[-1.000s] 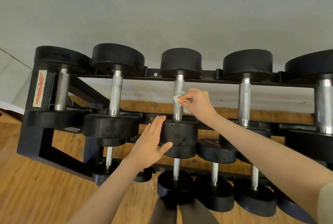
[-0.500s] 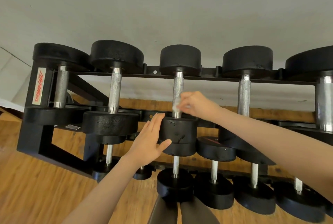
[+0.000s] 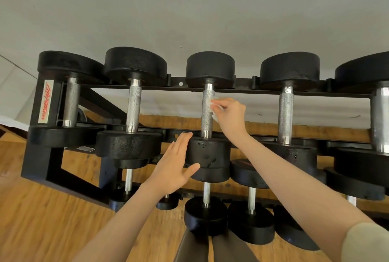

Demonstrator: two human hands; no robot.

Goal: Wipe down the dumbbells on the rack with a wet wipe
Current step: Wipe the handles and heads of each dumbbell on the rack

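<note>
Head view shows the right hand (image 3: 230,114) pinching the wet wipe (image 3: 211,105) against the upper part of the knurled handle (image 3: 207,112) of the middle dumbbell (image 3: 208,114) on the rack (image 3: 40,135). Half a second ago that hand was low on the handle, just above the near weight head (image 3: 208,154); now it sits higher, nearer the far weight head (image 3: 210,68), so the wipe is travelling along the bar in strokes. The left hand (image 3: 174,167) has not shifted: fingers straight and together, palm pressed flat to the left side of the near weight head, thumb spread under its front (it looks like a brace against rolling). Judging by this, the middle handle is nearly covered, and the dumbbells to its right remain to be done.
</note>
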